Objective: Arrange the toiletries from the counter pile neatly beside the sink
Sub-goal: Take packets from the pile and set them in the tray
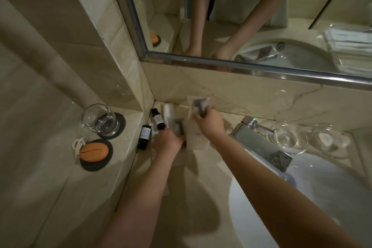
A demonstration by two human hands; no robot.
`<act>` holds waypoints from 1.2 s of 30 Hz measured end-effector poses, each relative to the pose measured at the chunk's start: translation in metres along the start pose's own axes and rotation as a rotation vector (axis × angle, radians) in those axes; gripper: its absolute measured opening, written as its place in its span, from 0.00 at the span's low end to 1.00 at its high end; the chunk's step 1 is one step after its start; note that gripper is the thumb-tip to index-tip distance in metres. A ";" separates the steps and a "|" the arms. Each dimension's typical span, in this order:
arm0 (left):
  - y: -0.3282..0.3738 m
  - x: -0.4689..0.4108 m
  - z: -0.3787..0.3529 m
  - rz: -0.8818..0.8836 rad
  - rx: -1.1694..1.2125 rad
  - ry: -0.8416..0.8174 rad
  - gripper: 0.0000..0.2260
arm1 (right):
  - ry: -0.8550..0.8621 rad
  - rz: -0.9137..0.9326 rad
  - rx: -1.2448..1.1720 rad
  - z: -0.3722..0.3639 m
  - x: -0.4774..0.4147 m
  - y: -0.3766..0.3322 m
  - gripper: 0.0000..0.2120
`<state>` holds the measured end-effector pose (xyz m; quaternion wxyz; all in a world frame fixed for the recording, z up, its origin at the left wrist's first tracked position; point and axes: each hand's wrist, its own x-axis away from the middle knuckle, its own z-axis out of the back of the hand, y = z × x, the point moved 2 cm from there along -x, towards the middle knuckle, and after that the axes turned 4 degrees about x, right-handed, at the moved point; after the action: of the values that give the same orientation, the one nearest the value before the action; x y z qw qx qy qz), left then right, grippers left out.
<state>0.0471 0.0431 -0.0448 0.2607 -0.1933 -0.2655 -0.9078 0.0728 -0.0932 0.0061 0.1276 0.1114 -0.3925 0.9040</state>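
Note:
Toiletries lie in the counter's back-left corner. Two dark bottles (144, 137) (157, 119) and a white tube (168, 112) lie against the ledge. My left hand (168, 140) holds a pale packet with a dark print (178, 127), blurred by motion. My right hand (211, 125) pinches a second pale packet (198, 104) and holds it up against the back wall. More pale packets (196, 139) lie on the counter under and between my hands. The white sink (302, 197) is to the right.
A chrome tap (259, 143) stands behind the sink, with two glass bowls (287, 137) (330, 139) to its right. On the left ledge a drinking glass (99, 120) stands on a dark coaster, and an orange soap (93, 152) on another. A mirror (241, 16) hangs above.

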 end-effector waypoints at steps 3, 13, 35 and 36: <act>0.007 0.009 0.004 0.047 0.021 0.014 0.25 | 0.001 0.042 -0.136 0.024 0.029 0.001 0.11; 0.007 0.055 0.012 -0.047 0.419 -0.018 0.11 | 0.030 0.066 -0.451 0.077 0.109 0.018 0.10; 0.170 0.292 -0.092 -0.607 0.601 -0.297 0.07 | 0.427 -0.154 -0.594 0.251 0.214 0.223 0.03; 0.177 0.299 -0.106 -0.599 0.585 -0.311 0.09 | 0.449 -0.165 -0.591 0.258 0.216 0.234 0.03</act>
<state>-0.1094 -0.2578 0.0858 -0.0130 -0.1604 -0.5913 -0.7902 -0.1790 -0.4076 0.0839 0.3096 -0.1000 -0.5882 0.7404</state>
